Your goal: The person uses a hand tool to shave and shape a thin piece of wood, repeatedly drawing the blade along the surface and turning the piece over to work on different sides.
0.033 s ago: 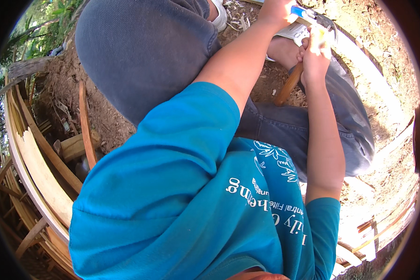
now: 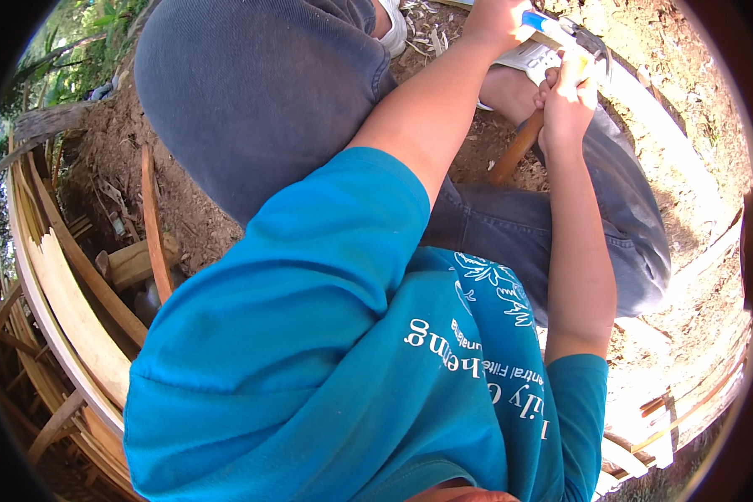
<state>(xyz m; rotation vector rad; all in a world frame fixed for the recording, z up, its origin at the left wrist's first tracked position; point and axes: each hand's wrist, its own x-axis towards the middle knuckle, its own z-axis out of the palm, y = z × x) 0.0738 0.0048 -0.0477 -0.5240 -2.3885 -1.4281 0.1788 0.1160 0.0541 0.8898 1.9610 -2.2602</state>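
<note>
At the top, my left hand (image 2: 495, 27) is closed around a tool with a blue grip (image 2: 534, 21); the hand partly hides it. A dark curved piece (image 2: 592, 43) shows beyond the grip, though its exact kind is unclear. My right hand (image 2: 567, 105) wraps round a brown wooden stick (image 2: 514, 157), which slants down and left out of the fist. The upper end of the stick lies close to the dark piece in bright glare, so I cannot tell whether they touch.
My bent knee (image 2: 251, 100) and other leg (image 2: 636, 201) frame the hands. A white shoe (image 2: 529, 58) sits just behind them. Wood shavings (image 2: 431, 38) lie on bare soil. Long split wood strips (image 2: 75, 284) and an upright stick (image 2: 153, 222) are on the left.
My right hand has shifted very slightly up and right, and the stick's lower end slightly left. The dark curved piece has moved a little right. My left hand stays almost still.
</note>
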